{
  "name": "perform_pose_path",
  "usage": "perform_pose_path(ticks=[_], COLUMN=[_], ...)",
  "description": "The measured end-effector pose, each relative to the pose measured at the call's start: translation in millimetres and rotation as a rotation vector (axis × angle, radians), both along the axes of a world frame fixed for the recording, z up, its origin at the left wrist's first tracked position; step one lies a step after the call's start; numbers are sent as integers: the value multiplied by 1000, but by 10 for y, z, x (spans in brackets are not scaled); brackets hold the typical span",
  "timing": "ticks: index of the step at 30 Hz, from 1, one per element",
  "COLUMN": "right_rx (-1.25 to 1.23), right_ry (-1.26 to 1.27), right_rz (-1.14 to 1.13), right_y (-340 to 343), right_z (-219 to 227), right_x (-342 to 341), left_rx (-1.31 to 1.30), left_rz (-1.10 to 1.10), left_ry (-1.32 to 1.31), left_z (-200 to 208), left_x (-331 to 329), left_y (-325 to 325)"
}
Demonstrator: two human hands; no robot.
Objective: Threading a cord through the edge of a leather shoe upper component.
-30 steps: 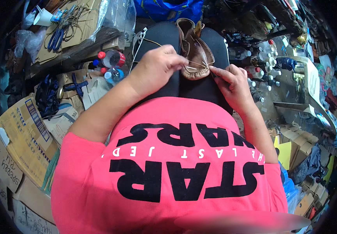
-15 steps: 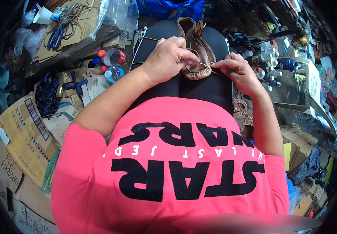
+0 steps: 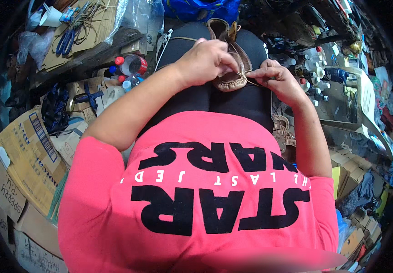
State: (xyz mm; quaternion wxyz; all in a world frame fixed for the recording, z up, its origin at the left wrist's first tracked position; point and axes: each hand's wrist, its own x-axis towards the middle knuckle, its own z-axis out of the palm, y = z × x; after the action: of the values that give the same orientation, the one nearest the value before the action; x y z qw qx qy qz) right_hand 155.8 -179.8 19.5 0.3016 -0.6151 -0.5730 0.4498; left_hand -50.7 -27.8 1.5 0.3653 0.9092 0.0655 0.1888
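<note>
A brown leather moccasin [image 3: 242, 57] lies across my lap, its puckered, stitched toe [image 3: 231, 84] toward me. My left hand [image 3: 210, 63] is over the shoe's left side, thumb and finger pinched at the seam by the toe, apparently on the thread. Just off the shoe's right edge, my right hand [image 3: 278, 79] pinches a light thread [image 3: 250, 77] coming out of that same seam. A length of thread also runs across my left thigh. My left fingers partly cover the stitching, and no needle can be made out.
Left of me are cardboard boxes [image 3: 23, 154], plastic bottles [image 3: 132, 66] and blue-handled scissors [image 3: 64, 43] on cardboard. More bottles [image 3: 312, 68] and a pale plastic chair [image 3: 365, 100] stand to the right. A blue bag [image 3: 201, 10] lies beyond my knees. Brown shoe pieces [image 3: 284, 132] sit beside my right hip.
My left hand has moved slightly right and its fingertips are now closer in on the seam. The right hand has hardly moved, still pinching the thread.
</note>
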Motion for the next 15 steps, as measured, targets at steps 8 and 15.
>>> perform_pose_path(ticks=[8,15], right_rx=[43,65], right_ry=[-119,-98], right_rz=[-46,-218], right_y=[-51,-56], right_z=[80,87], right_x=[-91,-244], left_rx=[202,-231], left_rz=[19,275], left_ry=[15,253], left_z=[174,78], left_x=[-91,-107], left_y=[-73,-228])
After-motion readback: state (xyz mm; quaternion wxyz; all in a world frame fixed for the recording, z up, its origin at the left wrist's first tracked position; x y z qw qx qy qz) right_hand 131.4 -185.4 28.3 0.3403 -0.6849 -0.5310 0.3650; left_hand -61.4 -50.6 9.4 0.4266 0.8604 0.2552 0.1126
